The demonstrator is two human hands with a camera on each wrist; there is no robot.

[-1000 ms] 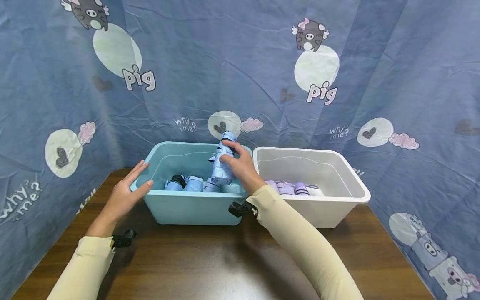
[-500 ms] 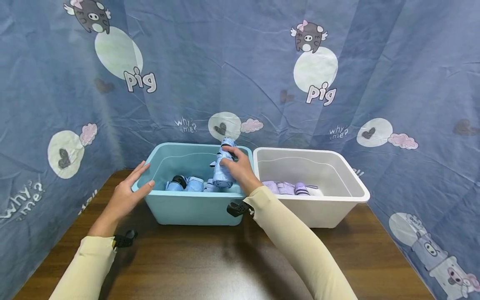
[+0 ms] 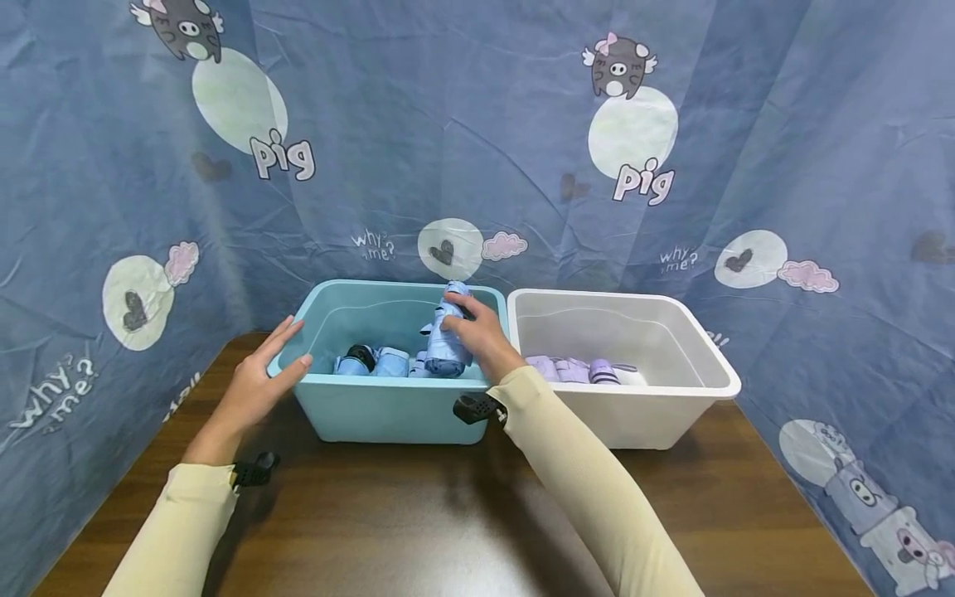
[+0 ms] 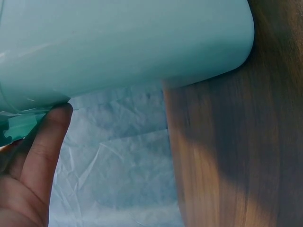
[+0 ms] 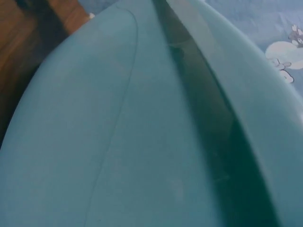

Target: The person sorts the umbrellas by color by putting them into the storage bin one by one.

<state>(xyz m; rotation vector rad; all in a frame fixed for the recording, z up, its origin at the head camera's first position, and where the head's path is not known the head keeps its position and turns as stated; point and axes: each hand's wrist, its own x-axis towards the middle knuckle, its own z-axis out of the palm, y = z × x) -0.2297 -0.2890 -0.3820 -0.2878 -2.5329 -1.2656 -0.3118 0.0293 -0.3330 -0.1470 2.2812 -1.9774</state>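
A folded light-blue umbrella point(image 3: 446, 333) is gripped by the right hand point(image 3: 477, 336), whose fingers are curled round its upper part; the umbrella is held nearly upright, slightly tilted, inside the teal bin point(image 3: 388, 410) at the bin's 3 o'clock side, with its top just above the rim and its lower end down among the things already lying there. On the bin's floor, toward 9 o'clock from the held umbrella, further light-blue folded umbrellas point(image 3: 376, 362) are seen lying side by side, one with a black end. The left hand point(image 3: 257, 383) is laid against the teal bin's 9 o'clock rim with straight, spread fingers, nothing being grasped; in the left wrist view a finger point(image 4: 45, 146) is seen touching the underside of the rim of the bin point(image 4: 123, 42). The right wrist view is filled by the bin's teal wall point(image 5: 142, 142), and the hand itself is not shown there. Just beside the teal bin, at its 3 o'clock, a white bin point(image 3: 656, 414) is stood, the two touching or nearly so; lilac folded umbrellas point(image 3: 574, 370) are lying in it. Both bins are set on a dark wooden table point(image 3: 418, 514), which is enclosed at 9, 12 and 3 o'clock by a blue cartoon-pig cloth point(image 3: 462, 124)
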